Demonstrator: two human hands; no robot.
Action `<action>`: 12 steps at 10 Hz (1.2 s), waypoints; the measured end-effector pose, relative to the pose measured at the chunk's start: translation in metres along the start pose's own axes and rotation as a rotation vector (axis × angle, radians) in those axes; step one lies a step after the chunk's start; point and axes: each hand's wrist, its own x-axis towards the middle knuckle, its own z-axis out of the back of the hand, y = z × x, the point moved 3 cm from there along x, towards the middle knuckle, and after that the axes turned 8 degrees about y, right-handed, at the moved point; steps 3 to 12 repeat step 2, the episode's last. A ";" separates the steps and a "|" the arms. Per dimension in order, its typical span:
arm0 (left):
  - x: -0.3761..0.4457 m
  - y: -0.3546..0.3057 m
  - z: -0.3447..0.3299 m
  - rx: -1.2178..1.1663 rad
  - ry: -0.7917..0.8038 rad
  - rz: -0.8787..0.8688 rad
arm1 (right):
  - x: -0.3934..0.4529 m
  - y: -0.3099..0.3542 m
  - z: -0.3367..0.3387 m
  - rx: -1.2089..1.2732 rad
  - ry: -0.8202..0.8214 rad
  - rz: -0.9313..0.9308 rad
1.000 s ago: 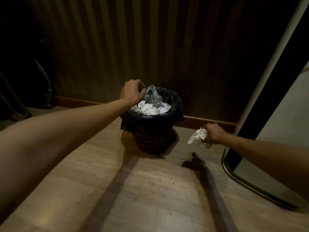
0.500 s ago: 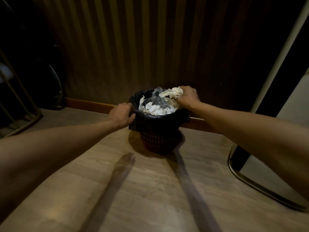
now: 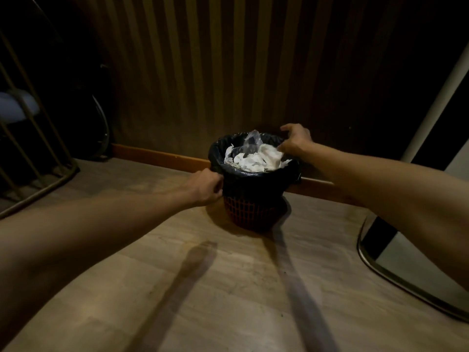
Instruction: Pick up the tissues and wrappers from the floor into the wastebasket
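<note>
A red mesh wastebasket (image 3: 243, 209) with a black bag liner stands on the wooden floor against the striped wall. It is heaped with white crumpled tissues (image 3: 253, 161), and a clear plastic wrapper (image 3: 251, 142) sticks up at the back. My left hand (image 3: 205, 186) grips the liner at the basket's left rim. Over the right rim hovers my right hand (image 3: 295, 142), its fingers spread and its fingertips beside the top tissue, with nothing held in it. No tissues or wrappers show on the floor in view.
A metal rack (image 3: 38, 148) and a chair with a pale seat (image 3: 15, 107) stand at the left. A wooden baseboard (image 3: 157, 156) runs along the wall. A metal-framed panel (image 3: 380, 270) leans at the right. Arm shadows fall across the floor.
My right hand carried a crumpled tissue from the floor up to the basket and let it go on the heap. My left hand dropped from the wrapper to the left rim and gripped it.
</note>
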 end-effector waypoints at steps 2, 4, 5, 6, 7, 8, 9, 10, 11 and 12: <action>0.004 -0.008 -0.011 0.046 0.034 -0.066 | -0.004 -0.012 0.011 0.037 -0.109 -0.010; 0.004 -0.008 -0.011 0.046 0.034 -0.066 | -0.004 -0.012 0.011 0.037 -0.109 -0.010; 0.004 -0.008 -0.011 0.046 0.034 -0.066 | -0.004 -0.012 0.011 0.037 -0.109 -0.010; 0.004 -0.008 -0.011 0.046 0.034 -0.066 | -0.004 -0.012 0.011 0.037 -0.109 -0.010; 0.004 -0.008 -0.011 0.046 0.034 -0.066 | -0.004 -0.012 0.011 0.037 -0.109 -0.010; 0.004 -0.008 -0.011 0.046 0.034 -0.066 | -0.004 -0.012 0.011 0.037 -0.109 -0.010; 0.004 -0.008 -0.011 0.046 0.034 -0.066 | -0.004 -0.012 0.011 0.037 -0.109 -0.010; 0.004 -0.008 -0.011 0.046 0.034 -0.066 | -0.004 -0.012 0.011 0.037 -0.109 -0.010; 0.004 -0.008 -0.011 0.046 0.034 -0.066 | -0.004 -0.012 0.011 0.037 -0.109 -0.010; 0.004 -0.008 -0.011 0.046 0.034 -0.066 | -0.004 -0.012 0.011 0.037 -0.109 -0.010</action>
